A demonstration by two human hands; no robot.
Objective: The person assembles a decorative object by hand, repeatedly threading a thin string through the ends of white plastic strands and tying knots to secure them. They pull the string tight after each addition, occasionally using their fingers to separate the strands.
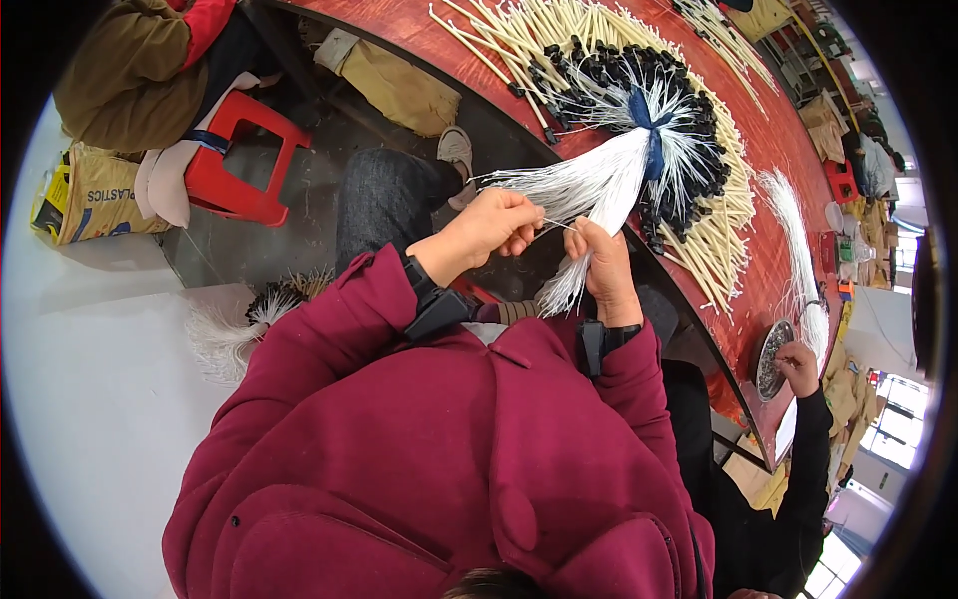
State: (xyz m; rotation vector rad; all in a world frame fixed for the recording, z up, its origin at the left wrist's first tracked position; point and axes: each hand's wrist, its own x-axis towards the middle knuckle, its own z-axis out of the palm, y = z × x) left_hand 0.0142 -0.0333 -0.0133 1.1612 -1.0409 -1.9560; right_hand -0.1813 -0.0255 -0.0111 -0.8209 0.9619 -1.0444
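Observation:
My left hand (486,232) is closed, thumb and forefinger pinching the end of a thin white string. That string (559,222) runs across to my right hand (606,262), whose thumb and fingers are also pinched on it. Just beyond my hands, a thick bundle of white strings (609,175) hangs over the table edge, its loose ends beside my right fingers. A dark blue band (651,135) ties the bundle. Its other ends fan out to black fittings (711,125) and pale sticks (733,190) on the table.
The red table (439,50) curves from the upper left to the right. A co-worker's hand (798,367) reaches into a round metal dish (773,359) beside another white string bundle (798,250). At left stand a red stool (264,200) and another person (130,80). A smaller bundle (225,339) lies low beside me.

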